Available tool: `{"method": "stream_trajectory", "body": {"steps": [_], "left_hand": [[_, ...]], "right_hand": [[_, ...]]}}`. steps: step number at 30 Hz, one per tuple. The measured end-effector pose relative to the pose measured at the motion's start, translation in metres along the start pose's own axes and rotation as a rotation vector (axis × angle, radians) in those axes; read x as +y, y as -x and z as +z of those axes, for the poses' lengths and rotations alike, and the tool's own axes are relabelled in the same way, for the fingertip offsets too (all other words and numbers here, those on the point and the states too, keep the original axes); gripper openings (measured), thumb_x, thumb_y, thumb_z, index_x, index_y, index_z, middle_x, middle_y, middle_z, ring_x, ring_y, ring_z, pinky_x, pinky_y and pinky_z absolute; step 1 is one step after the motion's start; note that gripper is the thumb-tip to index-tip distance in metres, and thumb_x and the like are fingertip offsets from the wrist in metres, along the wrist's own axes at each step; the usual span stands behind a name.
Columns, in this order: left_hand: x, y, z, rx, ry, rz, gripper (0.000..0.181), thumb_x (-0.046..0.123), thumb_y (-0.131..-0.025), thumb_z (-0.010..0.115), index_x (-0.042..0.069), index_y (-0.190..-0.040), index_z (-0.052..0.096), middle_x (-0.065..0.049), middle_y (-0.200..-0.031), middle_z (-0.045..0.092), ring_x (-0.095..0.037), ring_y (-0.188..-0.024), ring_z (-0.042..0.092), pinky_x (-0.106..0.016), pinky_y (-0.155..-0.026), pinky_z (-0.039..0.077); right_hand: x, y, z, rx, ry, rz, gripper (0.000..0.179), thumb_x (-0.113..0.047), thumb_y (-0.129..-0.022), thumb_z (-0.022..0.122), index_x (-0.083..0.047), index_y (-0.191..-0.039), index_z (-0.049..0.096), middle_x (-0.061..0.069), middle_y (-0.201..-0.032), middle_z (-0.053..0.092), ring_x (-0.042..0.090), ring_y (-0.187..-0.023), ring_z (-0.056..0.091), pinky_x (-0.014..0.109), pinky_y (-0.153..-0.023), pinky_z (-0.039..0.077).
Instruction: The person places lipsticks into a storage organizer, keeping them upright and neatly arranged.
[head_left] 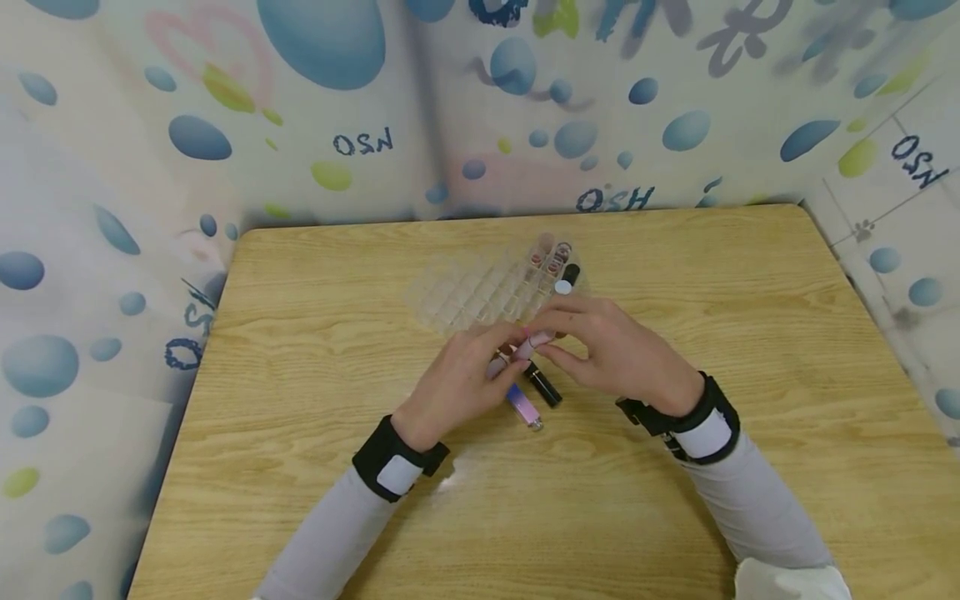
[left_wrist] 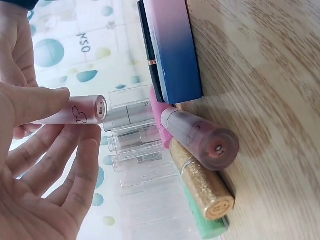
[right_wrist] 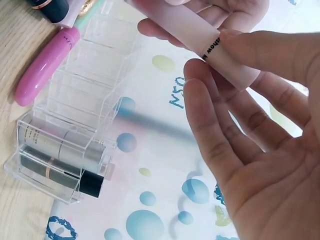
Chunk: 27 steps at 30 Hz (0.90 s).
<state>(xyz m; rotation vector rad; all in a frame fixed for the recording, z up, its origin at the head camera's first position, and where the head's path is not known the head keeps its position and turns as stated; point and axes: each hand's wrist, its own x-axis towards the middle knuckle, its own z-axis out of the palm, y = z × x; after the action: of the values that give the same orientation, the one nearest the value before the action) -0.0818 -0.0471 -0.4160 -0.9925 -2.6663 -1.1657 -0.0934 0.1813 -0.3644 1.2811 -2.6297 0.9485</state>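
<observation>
Above the worktop (head_left: pixel 315 358), the left hand (head_left: pixel 457 379) and right hand (head_left: pixel 618 350) are pinching 1 pink tube (head_left: pixel 534 342). In the left wrist view, a gold tube (left_wrist: pixel 205 187) is lying nearby; in the right, a clear organizer (right_wrist: pixel 75 105) is holding a black tube (right_wrist: pixel 92 183).

Bright, diffuse light fills all three views. In the head view a small patch of glare shines on the bench (head_left: pixel 315 350) beside the left wristband (head_left: pixel 396 467), and a soft shadow edges the left sleeve (head_left: pixel 322 537). The clear tray (head_left: pixel 450 292) looks hazy there, its compartments low in contrast. Both wrist views show the backdrop (right_wrist: pixel 145 222) pale, nearly washed out in places. Highlights streak the glossy magenta tube (right_wrist: pixel 45 70).
</observation>
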Motion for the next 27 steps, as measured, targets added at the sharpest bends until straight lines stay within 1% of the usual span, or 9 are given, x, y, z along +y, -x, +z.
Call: {"method": "stream_trajectory", "body": {"steps": [3, 8, 13, 16, 19, 21, 24, 27], "left_hand": [[0.0, 0.0, 0.0, -0.004, 0.04, -0.012, 0.023, 0.016, -0.095, 0.071, 0.01, -0.118, 0.07, 0.001, -0.105, 0.073, -0.006, -0.089, 0.068, -0.029, -0.073, 0.062], [0.0, -0.001, 0.0, -0.003, 0.096, -0.002, 0.021, 0.013, -0.095, 0.071, 0.008, -0.115, 0.068, -0.002, -0.106, 0.074, -0.01, -0.095, 0.072, -0.027, -0.079, 0.062], [0.001, -0.001, -0.001, -0.008, 0.129, -0.002, 0.02, 0.012, -0.096, 0.07, 0.006, -0.115, 0.067, -0.005, -0.104, 0.076, -0.013, -0.092, 0.075, -0.03, -0.077, 0.063], [0.002, 0.0, -0.004, 0.001, 0.121, -0.015, 0.02, 0.011, -0.095, 0.07, 0.006, -0.114, 0.068, -0.006, -0.102, 0.077, -0.014, -0.091, 0.075, -0.031, -0.076, 0.063], [0.002, 0.0, -0.008, 0.013, 0.101, -0.019, 0.02, 0.011, -0.095, 0.071, 0.007, -0.115, 0.069, -0.006, -0.101, 0.078, -0.014, -0.09, 0.075, -0.031, -0.076, 0.063], [0.002, 0.001, -0.011, 0.024, 0.07, -0.015, 0.022, 0.013, -0.096, 0.071, 0.009, -0.117, 0.069, -0.005, -0.103, 0.078, -0.014, -0.092, 0.075, -0.031, -0.077, 0.063], [0.0, 0.001, -0.017, 0.072, -0.028, 0.005, 0.03, 0.019, -0.094, 0.073, 0.01, -0.122, 0.069, -0.005, -0.109, 0.077, -0.017, -0.098, 0.072, -0.033, -0.081, 0.061], [-0.006, 0.004, -0.022, 0.147, -0.167, 0.009, 0.038, 0.022, -0.091, 0.077, 0.01, -0.126, 0.069, -0.008, -0.118, 0.074, -0.024, -0.107, 0.067, -0.039, -0.09, 0.057]], "right_hand": [[-0.002, -0.001, 0.001, 0.021, 0.005, -0.013, 0.029, -0.012, -0.092, 0.076, -0.011, -0.122, 0.075, 0.0, -0.115, 0.071, 0.01, -0.091, 0.067, 0.029, -0.073, 0.057], [-0.005, -0.001, 0.002, 0.056, -0.004, -0.01, 0.033, -0.014, -0.094, 0.074, -0.011, -0.126, 0.072, -0.001, -0.115, 0.071, 0.008, -0.092, 0.067, 0.03, -0.075, 0.058], [-0.007, -0.003, 0.004, 0.101, -0.02, -0.022, 0.028, -0.012, -0.094, 0.074, -0.01, -0.122, 0.072, 0.0, -0.113, 0.072, 0.007, -0.092, 0.067, 0.03, -0.076, 0.059], [-0.007, -0.007, 0.006, 0.114, -0.034, -0.044, 0.023, -0.011, -0.094, 0.073, -0.01, -0.117, 0.073, 0.0, -0.113, 0.072, 0.007, -0.091, 0.065, 0.031, -0.075, 0.059], [-0.008, -0.01, 0.008, 0.136, -0.056, -0.065, 0.019, -0.009, -0.094, 0.073, -0.008, -0.113, 0.074, 0.001, -0.112, 0.072, 0.009, -0.091, 0.065, 0.033, -0.075, 0.059], [-0.008, -0.012, 0.008, 0.171, -0.075, -0.084, 0.017, -0.007, -0.092, 0.075, -0.007, -0.109, 0.075, 0.002, -0.111, 0.072, 0.011, -0.092, 0.066, 0.035, -0.076, 0.06], [-0.007, -0.014, 0.007, 0.244, -0.114, -0.115, 0.017, -0.002, -0.087, 0.077, -0.005, -0.105, 0.077, 0.005, -0.108, 0.072, 0.013, -0.091, 0.069, 0.035, -0.075, 0.061], [-0.003, -0.018, 0.005, 0.298, -0.117, -0.132, 0.018, 0.001, -0.084, 0.079, -0.003, -0.102, 0.077, 0.008, -0.105, 0.072, 0.014, -0.087, 0.07, 0.033, -0.072, 0.061]]}}
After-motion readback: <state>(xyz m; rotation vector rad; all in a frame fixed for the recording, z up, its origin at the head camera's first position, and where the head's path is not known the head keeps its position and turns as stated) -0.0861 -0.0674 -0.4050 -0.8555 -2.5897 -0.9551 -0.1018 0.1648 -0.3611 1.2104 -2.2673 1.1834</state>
